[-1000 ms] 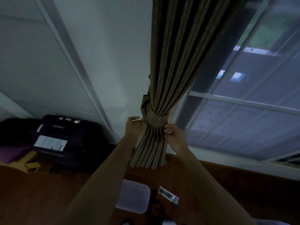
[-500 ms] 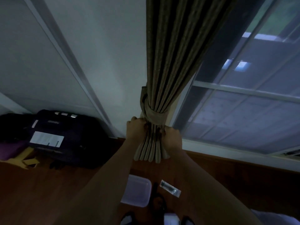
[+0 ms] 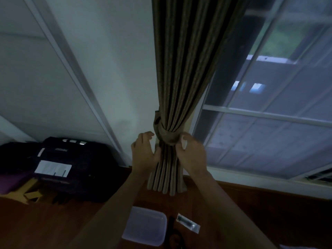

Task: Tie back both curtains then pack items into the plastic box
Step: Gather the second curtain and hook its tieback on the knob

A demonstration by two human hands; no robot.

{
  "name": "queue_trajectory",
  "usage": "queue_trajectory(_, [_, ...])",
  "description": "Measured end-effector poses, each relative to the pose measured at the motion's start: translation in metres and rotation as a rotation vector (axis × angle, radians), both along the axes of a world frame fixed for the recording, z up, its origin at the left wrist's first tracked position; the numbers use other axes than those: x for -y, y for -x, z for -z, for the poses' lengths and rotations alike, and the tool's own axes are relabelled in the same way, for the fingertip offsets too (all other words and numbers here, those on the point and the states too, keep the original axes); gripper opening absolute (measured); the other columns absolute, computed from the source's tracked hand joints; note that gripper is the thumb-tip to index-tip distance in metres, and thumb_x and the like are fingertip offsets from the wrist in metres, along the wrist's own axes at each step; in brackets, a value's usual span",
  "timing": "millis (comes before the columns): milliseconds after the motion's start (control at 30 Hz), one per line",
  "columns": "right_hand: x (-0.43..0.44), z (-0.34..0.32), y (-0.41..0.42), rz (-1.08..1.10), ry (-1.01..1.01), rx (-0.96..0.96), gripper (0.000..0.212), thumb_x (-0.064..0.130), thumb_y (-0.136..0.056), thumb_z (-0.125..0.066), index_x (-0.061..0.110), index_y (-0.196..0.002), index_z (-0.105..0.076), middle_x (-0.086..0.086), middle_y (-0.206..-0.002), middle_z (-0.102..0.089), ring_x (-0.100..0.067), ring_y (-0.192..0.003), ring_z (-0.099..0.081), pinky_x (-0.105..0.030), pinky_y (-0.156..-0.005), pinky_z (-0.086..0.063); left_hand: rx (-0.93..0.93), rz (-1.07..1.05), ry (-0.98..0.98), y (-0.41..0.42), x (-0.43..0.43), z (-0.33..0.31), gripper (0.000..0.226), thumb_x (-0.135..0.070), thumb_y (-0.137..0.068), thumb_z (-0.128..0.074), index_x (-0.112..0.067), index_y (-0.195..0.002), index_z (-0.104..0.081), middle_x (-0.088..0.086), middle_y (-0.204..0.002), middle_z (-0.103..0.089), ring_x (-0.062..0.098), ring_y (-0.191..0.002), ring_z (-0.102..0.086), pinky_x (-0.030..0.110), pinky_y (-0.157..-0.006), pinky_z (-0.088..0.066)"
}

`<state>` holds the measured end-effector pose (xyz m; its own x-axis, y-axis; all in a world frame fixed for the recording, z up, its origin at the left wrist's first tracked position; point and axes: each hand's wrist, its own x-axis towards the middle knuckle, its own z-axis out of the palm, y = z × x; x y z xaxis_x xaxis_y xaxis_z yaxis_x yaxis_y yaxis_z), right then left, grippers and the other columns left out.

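Brown curtain (image 3: 179, 72) gathered by tieback (image 3: 168, 136); right hand (image 3: 191, 154) pinches tieback, left hand (image 3: 143, 152) half-open against folds.

One curtain (image 3: 181, 78), gathered into a single bundle, and one tieback (image 3: 168, 136) wrapped around it. Two hands up at the band: the left hand (image 3: 143, 155), the right hand (image 3: 191, 153). Down on the floor (image 3: 45, 227), one plastic box (image 3: 145, 225) and one sealed packet (image 3: 188, 225) beside it. One dark suitcase (image 3: 71, 166) by the wall, carrying one white label (image 3: 53, 168).
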<state>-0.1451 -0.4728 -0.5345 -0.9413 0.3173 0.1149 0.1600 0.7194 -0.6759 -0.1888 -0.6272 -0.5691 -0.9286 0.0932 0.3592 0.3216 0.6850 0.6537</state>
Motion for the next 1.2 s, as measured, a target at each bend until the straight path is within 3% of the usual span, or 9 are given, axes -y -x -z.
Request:
queue_trajectory(67, [0.002,-0.023,-0.002,0.036,0.028,-0.245,0.040,0.038,-0.096,-0.052,0.011,-0.125,-0.057,-0.005,-0.114,-0.066,-0.019,-0.104,-0.058,-0.031,-0.085,-0.050,-0.102,0.035,-0.212,-0.001,-0.004,-0.025,0.036,-0.025,-0.093,-0.046,-0.012,-0.127,-0.048,-0.004,-0.107,-0.049,0.011,-0.092,-0.053,0.030,-0.085,-0.046])
queue_trajectory(133, [0.002,-0.040,0.005,0.008,0.006,-0.327,0.035,0.040,-0.097,-0.050,0.010,-0.111,-0.061,-0.005,-0.102,-0.066,-0.015,-0.094,-0.055,-0.030,-0.078,-0.050,-0.103,0.091,-0.325,0.009,-0.013,-0.053,0.041,-0.022,-0.095,-0.051,-0.014,-0.134,-0.044,0.000,-0.110,-0.050,0.009,-0.098,-0.051,0.020,-0.088,-0.044])
queue_trajectory(267, [0.003,-0.039,0.016,0.033,-0.057,-0.398,0.028,0.023,-0.100,-0.046,0.008,-0.079,-0.058,-0.009,-0.071,-0.060,-0.017,-0.069,-0.049,-0.025,-0.058,-0.034,-0.199,0.124,-0.130,0.028,-0.023,-0.067,0.024,-0.027,-0.094,-0.047,-0.007,-0.091,-0.059,0.008,-0.089,-0.057,0.022,-0.085,-0.051,0.045,-0.076,-0.048])
queue_trajectory(367, [0.001,-0.032,0.014,0.075,-0.047,-0.453,0.027,0.016,-0.098,-0.050,0.008,-0.074,-0.057,-0.008,-0.063,-0.057,-0.017,-0.059,-0.048,-0.027,-0.052,-0.036,-0.237,0.088,-0.102,0.025,-0.023,-0.066,0.027,-0.024,-0.096,-0.044,-0.006,-0.082,-0.058,0.010,-0.081,-0.058,0.023,-0.080,-0.048,0.044,-0.071,-0.046])
queue_trajectory(533, [-0.015,0.007,-0.015,0.035,0.018,-0.416,0.007,0.017,-0.093,-0.057,0.011,-0.093,-0.062,-0.002,-0.089,-0.064,-0.014,-0.081,-0.058,-0.024,-0.070,-0.046,-0.170,0.055,-0.133,0.002,-0.006,-0.030,0.019,-0.023,-0.093,-0.058,-0.007,-0.102,-0.056,0.007,-0.097,-0.056,0.016,-0.090,-0.050,0.027,-0.081,-0.043])
queue_trajectory(733, [-0.016,0.099,-0.030,-0.190,-0.235,-0.103,0.020,0.021,-0.094,-0.056,0.017,-0.110,-0.067,-0.006,-0.125,-0.059,-0.027,-0.099,-0.061,-0.036,-0.081,-0.057,0.029,0.098,0.293,-0.017,0.009,0.057,0.042,-0.047,-0.088,-0.046,-0.012,-0.099,-0.066,0.014,-0.101,-0.057,0.034,-0.089,-0.055,0.044,-0.076,-0.050])
queue_trajectory(933, [-0.009,0.111,-0.002,0.046,-0.358,-0.026,0.028,0.031,-0.091,-0.061,0.009,-0.108,-0.065,-0.019,-0.147,-0.042,-0.038,-0.115,-0.055,-0.042,-0.083,-0.056,0.127,0.094,0.348,-0.002,-0.012,0.071,0.034,-0.035,-0.083,-0.067,-0.004,-0.097,-0.066,0.020,-0.103,-0.059,0.040,-0.090,-0.056,0.047,-0.072,-0.051])
queue_trajectory(1067, [-0.011,0.118,0.014,-0.025,-0.388,-0.044,0.004,0.008,-0.081,-0.069,0.005,-0.084,-0.069,-0.014,-0.103,-0.069,-0.036,-0.093,-0.061,-0.042,-0.072,-0.056,0.116,0.121,0.446,0.011,-0.024,0.069,0.033,-0.030,-0.073,-0.077,-0.001,-0.074,-0.061,0.018,-0.084,-0.060,0.037,-0.075,-0.057,0.037,-0.058,-0.044])
queue_trajectory(1200, [-0.016,0.122,0.008,-0.044,-0.434,-0.016,0.012,-0.001,-0.072,-0.071,0.008,-0.068,-0.063,-0.011,-0.071,-0.067,-0.032,-0.076,-0.061,-0.040,-0.064,-0.052,0.051,0.150,0.516,0.019,-0.025,0.074,0.034,-0.007,-0.055,-0.085,-0.007,-0.052,-0.051,0.010,-0.065,-0.054,0.031,-0.061,-0.055,0.027,-0.051,-0.034])
